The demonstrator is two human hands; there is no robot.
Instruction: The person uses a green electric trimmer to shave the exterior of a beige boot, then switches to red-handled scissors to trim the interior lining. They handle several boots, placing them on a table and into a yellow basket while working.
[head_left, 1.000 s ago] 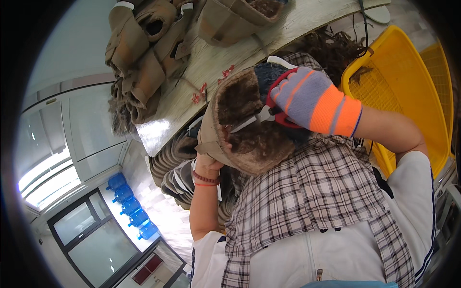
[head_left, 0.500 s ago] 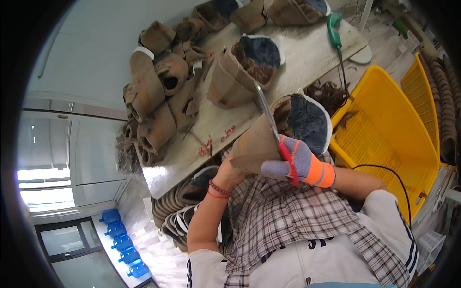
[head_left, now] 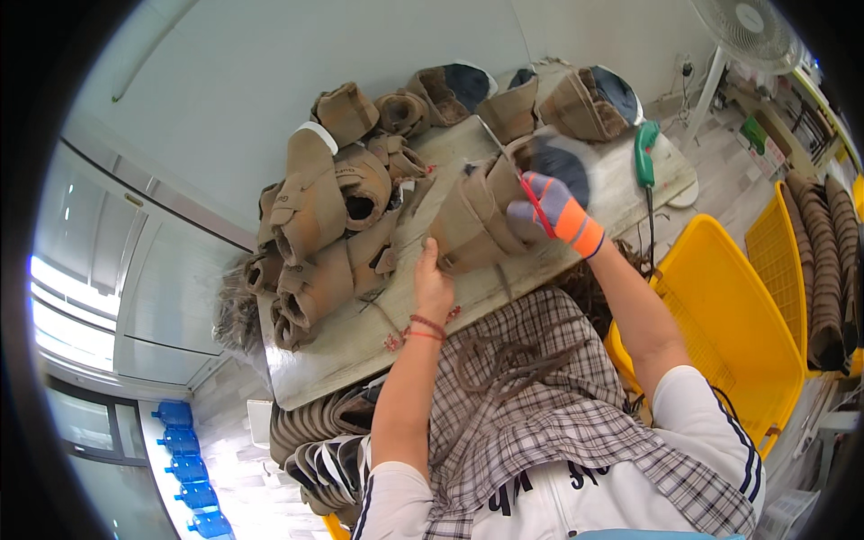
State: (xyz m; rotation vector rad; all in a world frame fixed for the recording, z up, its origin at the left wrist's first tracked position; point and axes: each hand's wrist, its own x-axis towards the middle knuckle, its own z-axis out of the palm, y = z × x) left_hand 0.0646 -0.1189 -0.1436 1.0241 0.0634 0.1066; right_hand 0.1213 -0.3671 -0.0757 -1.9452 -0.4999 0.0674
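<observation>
My bare left hand (head_left: 433, 284), with a red bracelet at the wrist, grips the lower edge of a brown fleece-lined boot (head_left: 471, 222) that rests on the wooden table (head_left: 360, 342). My right hand (head_left: 555, 211) wears a grey, orange and blue striped glove. It holds red-handled scissors (head_left: 533, 196) against the boot's upper part, the blade pointing up and to the left. A checked cloth covers my lap below the table's edge.
A pile of brown boots (head_left: 324, 207) fills the table's left and far side. A green hand tool (head_left: 644, 153) lies at the right end. A yellow crate (head_left: 729, 324) stands to my right, stacked soles (head_left: 315, 441) under the table, and a fan (head_left: 747, 27) beyond.
The boot was close to the camera a second ago; now it is lowered onto the table, farther off. Both hands went down with it and keep their hold.
</observation>
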